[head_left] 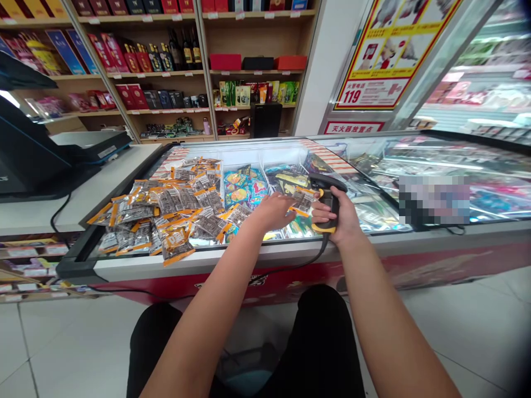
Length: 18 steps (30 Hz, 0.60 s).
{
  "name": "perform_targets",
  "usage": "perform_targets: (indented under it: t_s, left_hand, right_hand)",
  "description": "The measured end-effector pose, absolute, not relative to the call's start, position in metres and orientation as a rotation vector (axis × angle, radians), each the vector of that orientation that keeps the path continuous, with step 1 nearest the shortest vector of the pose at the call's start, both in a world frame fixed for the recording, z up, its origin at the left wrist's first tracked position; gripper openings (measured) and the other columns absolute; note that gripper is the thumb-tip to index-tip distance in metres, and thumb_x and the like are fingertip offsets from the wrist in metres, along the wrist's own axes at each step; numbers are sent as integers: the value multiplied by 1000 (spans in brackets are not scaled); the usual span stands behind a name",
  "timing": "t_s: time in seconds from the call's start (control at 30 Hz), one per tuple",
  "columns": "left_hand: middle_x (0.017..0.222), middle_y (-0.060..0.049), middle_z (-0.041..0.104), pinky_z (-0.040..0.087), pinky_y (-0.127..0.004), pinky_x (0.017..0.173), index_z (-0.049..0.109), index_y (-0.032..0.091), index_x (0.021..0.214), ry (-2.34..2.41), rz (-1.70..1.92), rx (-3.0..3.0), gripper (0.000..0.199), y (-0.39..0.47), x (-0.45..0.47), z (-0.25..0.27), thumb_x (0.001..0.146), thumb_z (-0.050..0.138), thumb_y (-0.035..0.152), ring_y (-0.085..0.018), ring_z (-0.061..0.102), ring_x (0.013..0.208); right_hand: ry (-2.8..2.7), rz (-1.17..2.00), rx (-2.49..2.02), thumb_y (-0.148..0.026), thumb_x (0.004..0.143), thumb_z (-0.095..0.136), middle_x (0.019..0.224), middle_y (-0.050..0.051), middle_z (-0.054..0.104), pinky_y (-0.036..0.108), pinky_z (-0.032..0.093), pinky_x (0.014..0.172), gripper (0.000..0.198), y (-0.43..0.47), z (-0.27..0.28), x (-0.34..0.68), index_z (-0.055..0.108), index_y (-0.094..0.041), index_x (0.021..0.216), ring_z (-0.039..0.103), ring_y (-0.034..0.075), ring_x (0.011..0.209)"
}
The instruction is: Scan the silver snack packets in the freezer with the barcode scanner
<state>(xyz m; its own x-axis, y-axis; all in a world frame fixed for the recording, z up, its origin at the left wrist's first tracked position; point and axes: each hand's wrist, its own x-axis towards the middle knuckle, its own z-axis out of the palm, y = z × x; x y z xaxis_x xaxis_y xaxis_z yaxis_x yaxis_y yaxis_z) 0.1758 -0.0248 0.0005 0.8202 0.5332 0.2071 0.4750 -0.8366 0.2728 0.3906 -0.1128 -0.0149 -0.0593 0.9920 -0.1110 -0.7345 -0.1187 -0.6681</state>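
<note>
My right hand (pixel 343 216) is wrapped round a black and yellow handheld barcode scanner (pixel 326 207), its head turned to the left and its cable hanging from the grip. To the left of it, my left hand (pixel 274 212) hovers palm down over the freezer's glass top, fingers stretched and thumb apart. Close to its fingertips lies one small snack packet (pixel 305 200) with orange ends; whether they touch, I cannot tell. A heap of similar clear-and-orange snack packets (pixel 170 199) covers the left part of the glass, and one packet (pixel 176 243) overhangs the front edge.
Beneath the glass of the chest freezer (pixel 157 268) are bright blue bags (pixel 244 188) in wire sections. A counter (pixel 25 213) with a dark machine (pixel 31 149) stands at left. The scanner cable (pixel 286 269) runs along the freezer front. Stocked shelves (pixel 166 74) line the back.
</note>
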Motion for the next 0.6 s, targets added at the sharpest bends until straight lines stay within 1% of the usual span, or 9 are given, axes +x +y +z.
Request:
perform_targets:
  t_s: [0.03, 0.1, 0.2, 0.23, 0.3, 0.37, 0.43, 0.5, 0.6]
  left_hand:
    - [164, -14, 72, 51, -55, 132, 72, 22, 154, 813, 432, 2771, 45, -25, 174, 2, 113, 54, 27, -36, 63, 155]
    - [163, -16, 72, 52, -53, 129, 74, 21, 150, 964, 494, 2712, 48, -25, 164, 8, 110, 49, 16, -35, 64, 153]
    - [159, -19, 72, 51, -58, 128, 77, 20, 142, 1240, 453, 2651, 54, -22, 131, 18, 100, 46, 5, -39, 63, 152]
    - [160, -18, 71, 49, -60, 130, 78, 21, 141, 1271, 394, 2642, 54, -21, 118, 21, 97, 50, 5, -41, 60, 155]
    - [163, -17, 68, 47, -61, 132, 78, 25, 140, 1265, 217, 2600, 52, -18, 91, 26, 90, 66, 14, -44, 54, 160]
    - [157, -17, 70, 52, -58, 126, 79, 28, 140, 1220, 70, 2553, 59, -16, 70, 28, 81, 77, 21, -45, 59, 153]
    - [148, -15, 73, 54, -53, 122, 80, 31, 137, 1172, 36, 2544, 62, -14, 57, 30, 76, 83, 23, -42, 63, 144]
    - [141, -13, 75, 52, -51, 123, 80, 32, 129, 1171, 78, 2574, 53, -12, 52, 31, 77, 84, 24, -41, 63, 142]
    - [133, -15, 76, 52, -52, 121, 75, 27, 116, 1261, 237, 2585, 29, -5, 58, 32, 87, 81, 25, -40, 65, 138]
  right_hand:
    - [-522, 1583, -657, -41, 94, 91, 59, -12, 47, 15, 44, 43, 37, -113, -14, 390, 58, -24, 101, 37, 4, 39]
    - [-537, 1576, -668, -42, 94, 90, 58, -12, 46, 15, 44, 43, 37, -114, -13, 388, 58, -24, 100, 37, 4, 39]
    - [-578, 1588, -689, -43, 92, 93, 58, -12, 44, 16, 43, 42, 40, -116, -10, 385, 58, -24, 98, 35, 4, 38]
    - [-597, 1601, -696, -43, 91, 93, 58, -12, 44, 16, 42, 41, 40, -116, -10, 384, 59, -24, 99, 33, 4, 38]
    - [-633, 1629, -718, -45, 92, 93, 58, -12, 44, 16, 41, 41, 40, -117, -9, 383, 62, -24, 101, 31, 4, 38]
    - [-651, 1644, -747, -47, 93, 93, 59, -11, 45, 17, 40, 40, 38, -118, -8, 383, 64, -23, 103, 30, 4, 38]
    - [-648, 1645, -765, -46, 93, 92, 59, -11, 45, 18, 40, 39, 37, -117, -7, 383, 65, -22, 102, 29, 4, 38]
    - [-639, 1642, -767, -46, 93, 92, 59, -11, 45, 18, 41, 40, 37, -117, -7, 383, 65, -22, 101, 28, 4, 39]
    - [-658, 1639, -771, -46, 92, 93, 59, -11, 46, 16, 40, 41, 38, -117, -6, 382, 65, -22, 100, 28, 3, 39]
